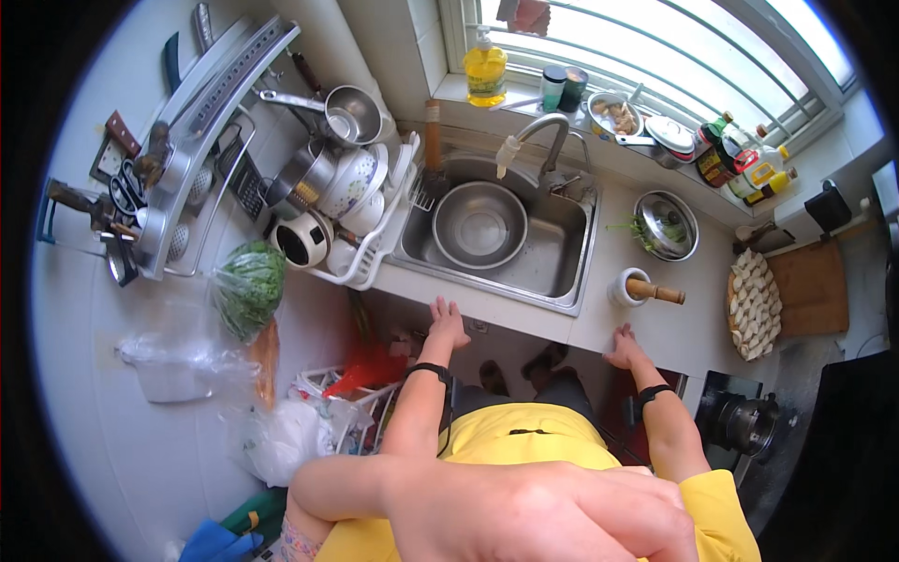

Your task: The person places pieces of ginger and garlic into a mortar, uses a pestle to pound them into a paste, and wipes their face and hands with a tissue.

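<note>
My left hand [448,324] is empty, fingers spread, at the front edge of the white countertop [523,319], just before the steel sink [555,281]. My right hand [625,348] is also empty with fingers apart, at the counter edge below a white mortar [622,289] with a wooden pestle [660,291]. Both wrists wear black bands. A steel basin [480,225] sits in the sink under the faucet [555,137]. Right of the sink, a lidded steel bowl [667,225] has greens sticking out. Another person's bare arm and hand [534,506] cross close to the camera at the bottom.
A dish rack [369,260] with bowls and pots stands left of the sink. Bottles [723,161] and a yellow soap dispenser [485,74] line the windowsill. A tray of dumplings [753,305] and a stove burner [751,425] are at right. Bagged greens [249,288] hang at left.
</note>
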Demonstrator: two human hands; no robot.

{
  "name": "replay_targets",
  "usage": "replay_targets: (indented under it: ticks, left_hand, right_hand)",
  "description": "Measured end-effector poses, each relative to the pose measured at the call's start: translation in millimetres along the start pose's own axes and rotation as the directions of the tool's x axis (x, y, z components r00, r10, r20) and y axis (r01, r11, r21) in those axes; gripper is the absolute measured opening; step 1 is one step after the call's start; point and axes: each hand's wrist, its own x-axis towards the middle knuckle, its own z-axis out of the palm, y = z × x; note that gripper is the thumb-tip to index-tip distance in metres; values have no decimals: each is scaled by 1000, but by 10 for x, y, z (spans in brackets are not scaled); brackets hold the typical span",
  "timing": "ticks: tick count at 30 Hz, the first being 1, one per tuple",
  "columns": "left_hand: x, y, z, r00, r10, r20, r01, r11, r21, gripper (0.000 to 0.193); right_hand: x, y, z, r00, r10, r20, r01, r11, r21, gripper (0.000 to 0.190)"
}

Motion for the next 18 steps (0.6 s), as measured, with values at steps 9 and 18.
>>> replay_targets:
  ticks: [9, 18]
  left_hand:
    - [-188, -92, -171, 998, -47, 30, 48, 998, -43, 100]
    - [737, -812, -285, 965, -175, -196, 141, 974, -175, 111]
  right_hand:
    - [61, -85, 63, 1000, -18, 4, 17, 1000, 12, 97]
    - [49, -40, 17, 1000, -8, -1, 8, 1000, 28, 100]
